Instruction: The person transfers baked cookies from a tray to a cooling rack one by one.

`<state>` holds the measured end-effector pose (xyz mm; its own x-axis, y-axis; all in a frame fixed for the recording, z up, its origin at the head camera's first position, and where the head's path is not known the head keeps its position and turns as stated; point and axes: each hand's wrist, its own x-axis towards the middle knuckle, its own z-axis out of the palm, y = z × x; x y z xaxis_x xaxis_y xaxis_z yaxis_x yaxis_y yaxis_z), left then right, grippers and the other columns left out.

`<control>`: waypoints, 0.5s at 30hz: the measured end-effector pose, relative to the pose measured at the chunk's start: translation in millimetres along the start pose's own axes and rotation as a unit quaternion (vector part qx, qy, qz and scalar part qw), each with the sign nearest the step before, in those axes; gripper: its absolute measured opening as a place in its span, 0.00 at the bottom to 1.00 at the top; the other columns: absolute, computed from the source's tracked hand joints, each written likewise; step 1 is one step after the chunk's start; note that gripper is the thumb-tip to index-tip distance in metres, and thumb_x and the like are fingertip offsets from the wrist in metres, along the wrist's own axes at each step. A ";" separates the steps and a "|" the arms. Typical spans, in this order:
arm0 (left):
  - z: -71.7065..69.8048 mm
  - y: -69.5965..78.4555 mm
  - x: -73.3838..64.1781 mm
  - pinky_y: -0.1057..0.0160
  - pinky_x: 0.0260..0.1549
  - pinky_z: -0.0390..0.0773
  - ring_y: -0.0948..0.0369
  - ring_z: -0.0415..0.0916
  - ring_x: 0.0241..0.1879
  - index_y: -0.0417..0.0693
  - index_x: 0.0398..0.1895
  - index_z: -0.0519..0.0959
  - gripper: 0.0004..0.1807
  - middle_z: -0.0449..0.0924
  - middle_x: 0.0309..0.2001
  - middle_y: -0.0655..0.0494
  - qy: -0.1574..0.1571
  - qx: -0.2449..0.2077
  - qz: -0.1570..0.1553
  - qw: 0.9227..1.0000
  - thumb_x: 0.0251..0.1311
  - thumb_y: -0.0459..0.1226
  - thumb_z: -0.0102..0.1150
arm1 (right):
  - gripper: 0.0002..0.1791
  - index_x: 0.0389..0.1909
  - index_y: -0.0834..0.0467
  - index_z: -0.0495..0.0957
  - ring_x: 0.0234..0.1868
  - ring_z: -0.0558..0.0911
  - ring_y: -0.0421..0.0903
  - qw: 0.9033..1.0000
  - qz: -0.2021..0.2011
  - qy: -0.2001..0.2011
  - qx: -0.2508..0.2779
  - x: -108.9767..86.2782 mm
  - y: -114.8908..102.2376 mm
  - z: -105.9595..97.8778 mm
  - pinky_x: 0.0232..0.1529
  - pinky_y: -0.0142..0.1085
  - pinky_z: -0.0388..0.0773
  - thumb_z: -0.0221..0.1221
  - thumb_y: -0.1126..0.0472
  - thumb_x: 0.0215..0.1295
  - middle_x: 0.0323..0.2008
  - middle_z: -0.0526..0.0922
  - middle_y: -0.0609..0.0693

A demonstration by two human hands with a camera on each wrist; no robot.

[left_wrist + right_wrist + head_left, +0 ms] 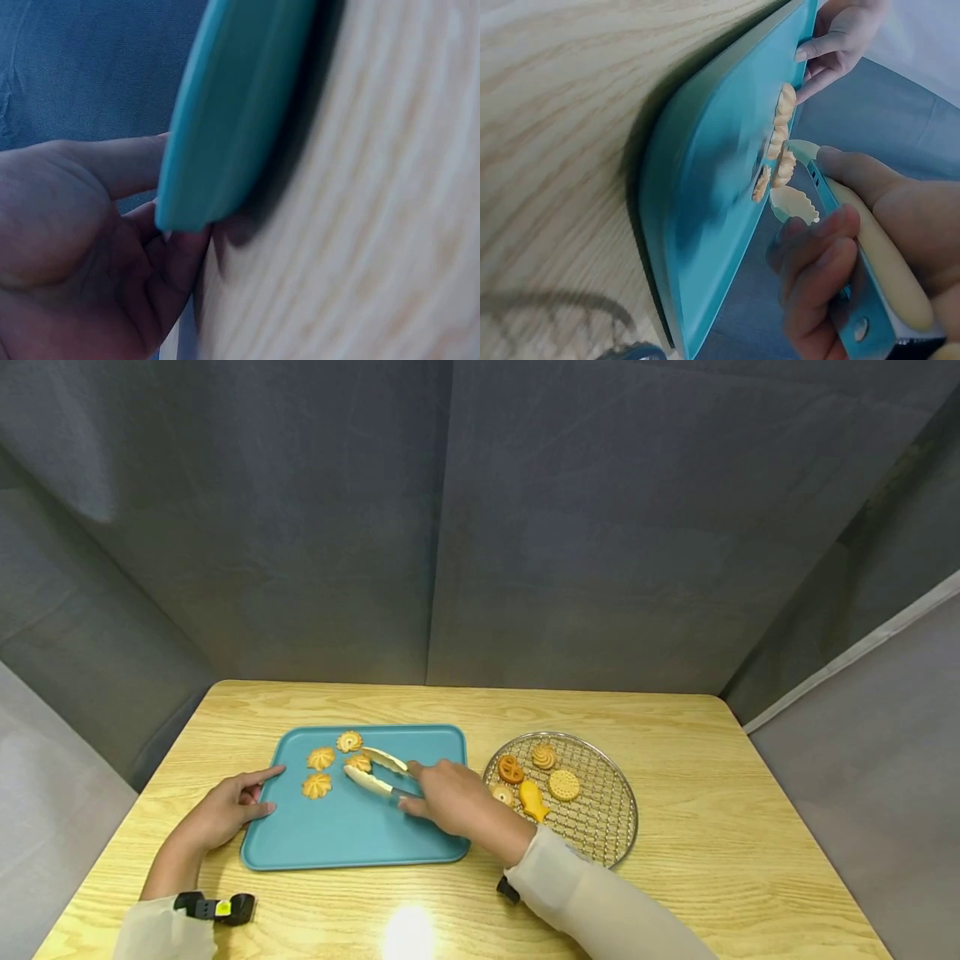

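My left hand (221, 810) grips the left edge of a blue-green tray (337, 835), with the thumb at its rim; in the left wrist view, curled fingers (176, 262) reach under the tray's edge. Tongs with cream tips (369, 779) are in my right hand (453, 797), which reaches over the tray from the right. Their spread tips lie on both sides of a flower-shaped cookie (360, 762). Several more cookies lie near the tray's back left, among them a ring-like swirl cookie (349, 742) and a ridged one (317, 786). The right wrist view shows fingers wrapped around the tongs' handle (892, 277).
Right of the tray stands a round wire rack (609, 818), partly under my right forearm. It bears a pretzel (511, 769), a swirl cookie (543, 756), a round dotted biscuit (564, 785), a fish-shaped cookie (532, 800) and a ring cookie (502, 794). Grey curtains (600, 527) surround the wooden table (720, 827).
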<state>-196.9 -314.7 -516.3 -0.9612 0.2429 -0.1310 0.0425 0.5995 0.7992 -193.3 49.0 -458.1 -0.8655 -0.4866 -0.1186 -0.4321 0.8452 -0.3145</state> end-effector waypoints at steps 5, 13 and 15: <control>-0.1 1.0 -0.5 0.65 0.22 0.67 0.60 0.59 0.24 0.32 0.76 0.64 0.35 0.64 0.33 0.48 -0.002 -0.008 0.000 1.000 0.67 0.26 0.62 | 0.38 0.76 0.54 0.70 0.28 0.77 0.42 1.000 0.001 0.001 0.007 -6.1 4.1 -0.5 0.28 0.36 0.74 0.62 0.40 0.72 0.41 0.88 0.56; -0.1 0.7 -0.6 0.65 0.21 0.68 0.61 0.59 0.22 0.32 0.77 0.63 0.35 0.64 0.33 0.48 -0.005 -0.014 -0.001 1.000 0.68 0.26 0.61 | 0.37 0.75 0.54 0.70 0.31 0.79 0.43 1.000 0.001 0.000 0.017 -16.4 11.3 -3.3 0.30 0.37 0.75 0.62 0.40 0.72 0.40 0.88 0.57; -0.1 0.5 -0.6 0.65 0.22 0.68 0.61 0.59 0.22 0.32 0.77 0.63 0.35 0.64 0.33 0.48 -0.005 -0.013 0.000 1.000 0.68 0.26 0.61 | 0.37 0.75 0.54 0.70 0.32 0.81 0.44 1.000 0.003 0.002 0.019 -19.1 13.6 -3.5 0.31 0.38 0.76 0.61 0.40 0.72 0.43 0.88 0.58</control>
<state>-196.4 -314.6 -515.7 -0.9582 0.2511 -0.1368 0.0358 0.5800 0.8138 -183.5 70.7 -456.8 -0.8691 -0.4806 -0.1170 -0.4170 0.8391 -0.3492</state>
